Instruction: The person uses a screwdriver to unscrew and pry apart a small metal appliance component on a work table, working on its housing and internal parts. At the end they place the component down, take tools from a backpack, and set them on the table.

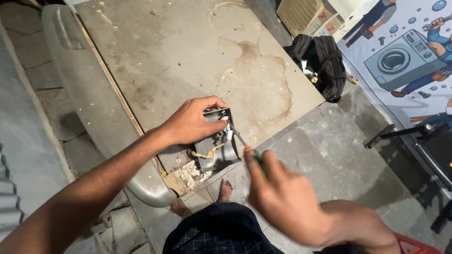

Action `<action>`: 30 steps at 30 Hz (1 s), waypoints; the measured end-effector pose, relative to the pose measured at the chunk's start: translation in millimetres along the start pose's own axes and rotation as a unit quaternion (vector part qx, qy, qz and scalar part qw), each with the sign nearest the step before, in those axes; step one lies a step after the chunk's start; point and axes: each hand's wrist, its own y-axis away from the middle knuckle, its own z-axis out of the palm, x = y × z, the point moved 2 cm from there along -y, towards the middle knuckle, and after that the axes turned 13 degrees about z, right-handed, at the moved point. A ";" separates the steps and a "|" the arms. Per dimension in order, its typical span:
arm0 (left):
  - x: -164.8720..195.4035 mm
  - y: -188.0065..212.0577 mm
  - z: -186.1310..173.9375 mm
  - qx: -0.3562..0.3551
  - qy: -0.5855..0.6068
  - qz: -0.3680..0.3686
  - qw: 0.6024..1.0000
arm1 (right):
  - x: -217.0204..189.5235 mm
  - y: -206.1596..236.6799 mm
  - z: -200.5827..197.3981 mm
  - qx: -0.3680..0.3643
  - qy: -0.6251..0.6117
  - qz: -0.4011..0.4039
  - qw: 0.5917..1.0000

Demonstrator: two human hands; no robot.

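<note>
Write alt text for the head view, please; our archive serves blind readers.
Seen from above, a person's left hand steadies a small dark grey metal box with wires on the edge of a stained grey tabletop, while the right hand holds a green-handled screwdriver with its tip at the box. A bare foot shows on the stone floor below.

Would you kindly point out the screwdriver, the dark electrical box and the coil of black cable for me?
screwdriver (256, 157), head view, on its green handle just above the right hand.
dark electrical box (219, 149), head view, on its open inner face.
coil of black cable (325, 61), head view, on the middle of the bundle.
</note>
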 end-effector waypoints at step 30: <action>9.3 -0.2 -0.4 -0.060 -0.050 0.032 0.996 | -6.6 6.5 -6.5 -0.066 -0.090 0.189 0.976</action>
